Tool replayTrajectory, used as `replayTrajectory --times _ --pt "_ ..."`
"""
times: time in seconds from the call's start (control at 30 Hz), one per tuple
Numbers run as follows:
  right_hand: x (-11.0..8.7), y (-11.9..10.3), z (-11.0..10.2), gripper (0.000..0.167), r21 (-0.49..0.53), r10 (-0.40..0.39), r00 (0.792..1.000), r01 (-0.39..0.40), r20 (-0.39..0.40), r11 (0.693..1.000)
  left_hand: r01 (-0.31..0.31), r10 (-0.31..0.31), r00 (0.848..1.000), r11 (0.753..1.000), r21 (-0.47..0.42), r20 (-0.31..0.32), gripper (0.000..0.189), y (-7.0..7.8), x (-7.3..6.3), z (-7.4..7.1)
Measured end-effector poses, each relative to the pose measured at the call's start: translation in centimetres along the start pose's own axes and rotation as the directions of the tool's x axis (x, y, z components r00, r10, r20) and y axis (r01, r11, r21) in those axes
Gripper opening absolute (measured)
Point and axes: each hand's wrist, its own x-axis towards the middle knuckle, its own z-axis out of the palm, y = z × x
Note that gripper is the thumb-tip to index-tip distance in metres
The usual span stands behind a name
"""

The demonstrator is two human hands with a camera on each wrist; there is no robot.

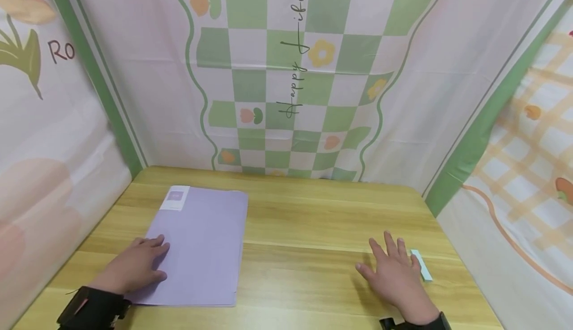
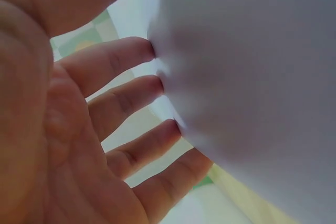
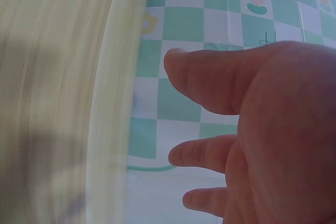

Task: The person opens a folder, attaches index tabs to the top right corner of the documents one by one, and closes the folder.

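Green-and-white checked fabric (image 1: 288, 71) reads "Happy Life". Lilac rectangular folder (image 1: 201, 250), lying left on the wood-grain table (image 1: 313, 280); print on its white label (image 1: 175, 198) is illegible. Left hand (image 1: 136, 266): fingers extended, four fingertips (image 2: 146, 48) meeting the folder, clearest in the left wrist view. Right hand (image 1: 396, 284): fingers spread, holding nothing, beside a mint strip (image 1: 422, 265) seen only by the head camera.

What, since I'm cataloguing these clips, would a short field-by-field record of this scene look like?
Left hand: touching the purple folder
Right hand: fingers spread, holding nothing, close to the pale green strip
Folder: lying flat on the left of the wooden table, white label at its far left corner
Backdrop: checkered cloth reading "Happy Life"
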Motion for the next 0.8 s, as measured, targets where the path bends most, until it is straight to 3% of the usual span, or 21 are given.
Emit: replayTrajectory --times 0.43,0.8 --pt "0.1 -0.2 0.0 0.077 0.022 0.005 1.0 -0.006 0.012 1.0 -0.023 0.023 1.0 0.999 -0.027 0.016 0.068 4.2 0.7 0.4" --pt "0.0 -0.3 0.2 0.074 0.015 -0.006 1.0 0.006 0.002 1.0 -0.084 0.084 0.996 0.996 0.029 -0.013 0.067 7.0 1.6 1.2"
